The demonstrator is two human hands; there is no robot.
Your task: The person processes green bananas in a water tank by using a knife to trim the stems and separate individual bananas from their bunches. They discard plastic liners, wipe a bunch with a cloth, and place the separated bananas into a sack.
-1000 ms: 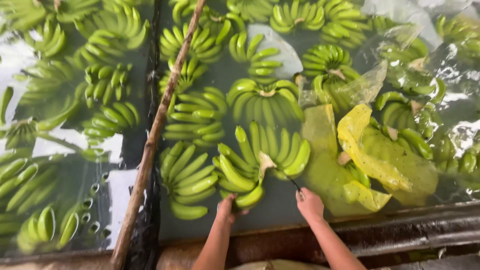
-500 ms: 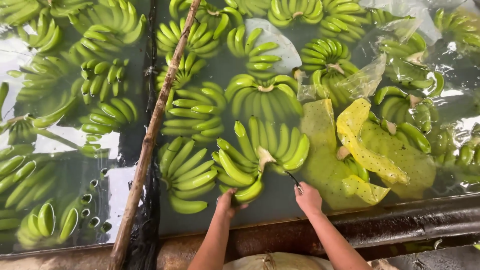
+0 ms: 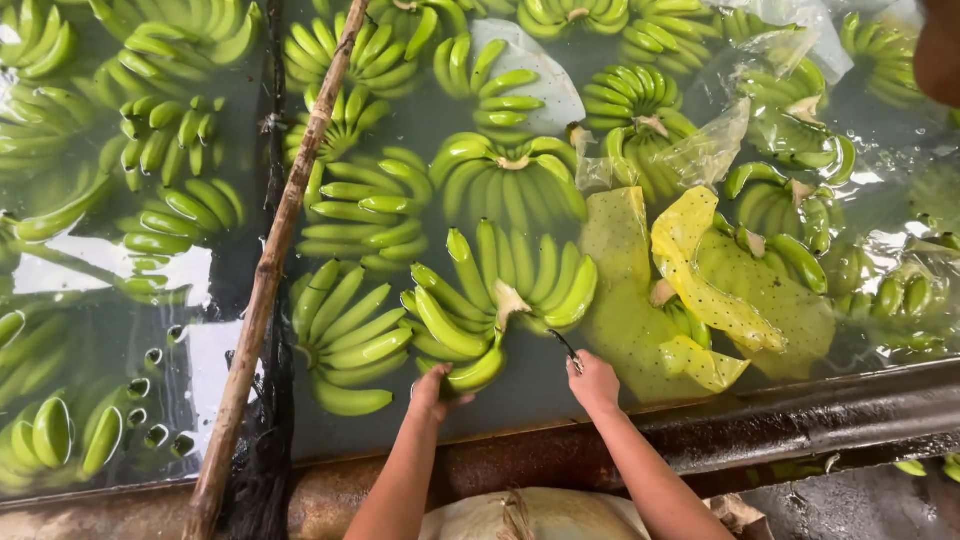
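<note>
Water tank full of floating green bananas, seen from above. Left hand [image 3: 432, 388] reaches over the near rim and cups the near end of a banana hand [image 3: 495, 300], fingers curled around its lowest fruits; grip looks partly closed, thumb side hidden. This bunch floats at the near middle of the tank. Its fruits fan out: tips point far and to both sides, and the pale cut crown faces near, toward the person. Long axis of the fan runs roughly left to right.

Right hand [image 3: 592, 380] sits just right of the bunch, closed around the handle of a small dark knife [image 3: 564, 345]. Thin blade angles far-left, tip near the crown; contact cannot be judged.

A wooden pole [image 3: 283, 230] lies across the water at left, running from near-left to far-middle, with dark netting under it. Yellow plastic sheets [image 3: 700, 290] float right of the right hand, partly covering other bunches. Clear plastic film [image 3: 715, 145] lies farther off. Rusty tank rim [image 3: 800, 420] along the near edge.
</note>
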